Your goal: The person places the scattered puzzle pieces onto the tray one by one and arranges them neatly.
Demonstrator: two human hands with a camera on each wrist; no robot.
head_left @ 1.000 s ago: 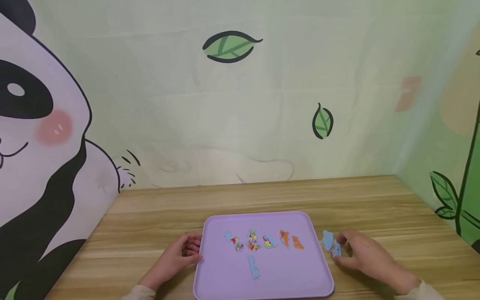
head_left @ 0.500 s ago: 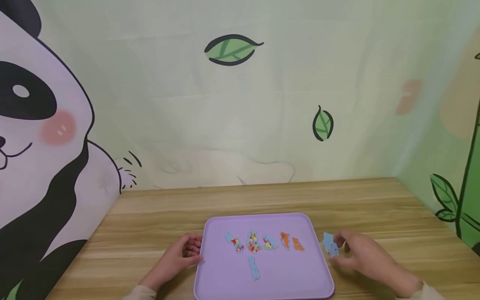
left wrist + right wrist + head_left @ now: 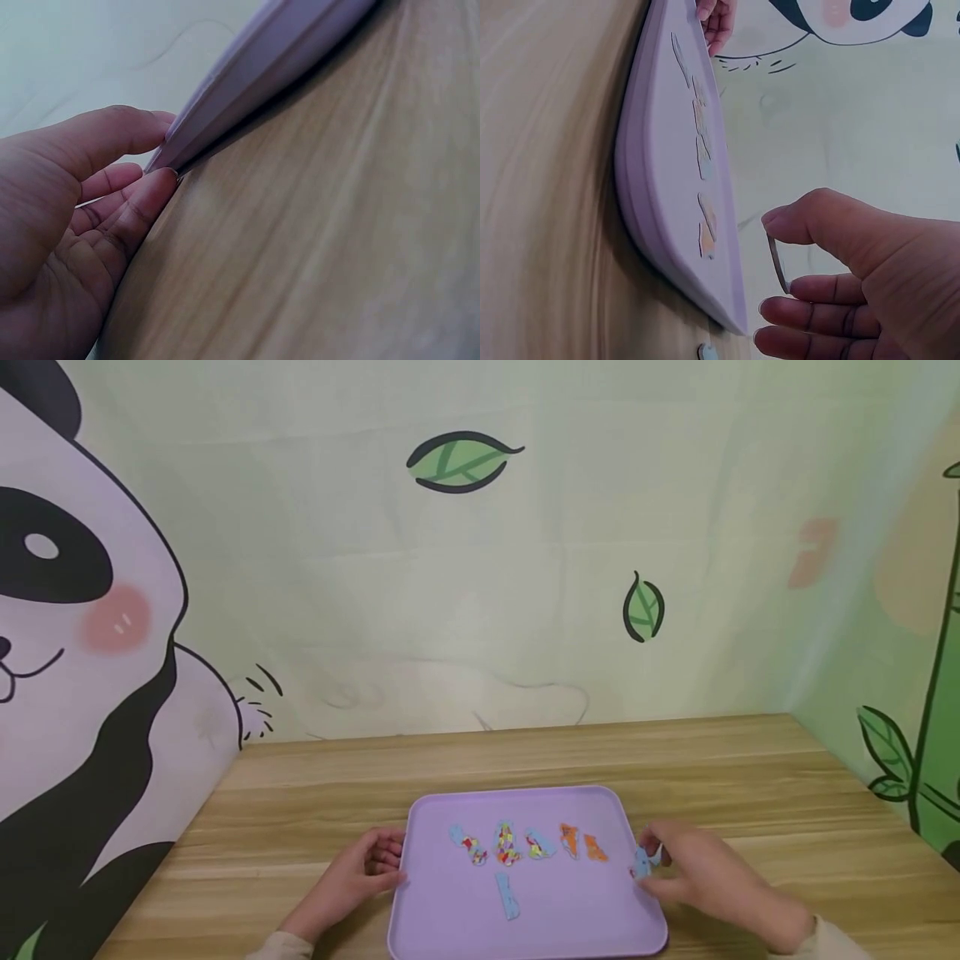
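A light purple tray [image 3: 450, 931] lies on the table, bearing several irregular flat puzzle pieces. My left hand [image 3: 358, 872] grips its left rim; in the left wrist view the thumb is on the upper edge and the fingertips are below. Between thumb and index finger my right hand [image 3: 701, 877] pinches a light blue puzzle piece [image 3: 642, 862] at the tray's right rim; in the right wrist view the held piece [image 3: 778, 262] shows edge-on, lifted. On the tray, patterned pieces [image 3: 506, 845] and orange pieces [image 3: 570, 841] form a row, with a long blue piece [image 3: 507, 896] below.
Another small piece [image 3: 706, 352] lies on the wooden table [image 3: 330, 793] beside the tray's right end, mostly out of frame. Behind the table stands a pale green wall [image 3: 337, 568] printed with leaves and a panda [image 3: 82, 610].
My right hand has picked up a blue puzzle piece from beside the tray and moved it left to the tray's right rim. My left hand has stayed at the left rim.
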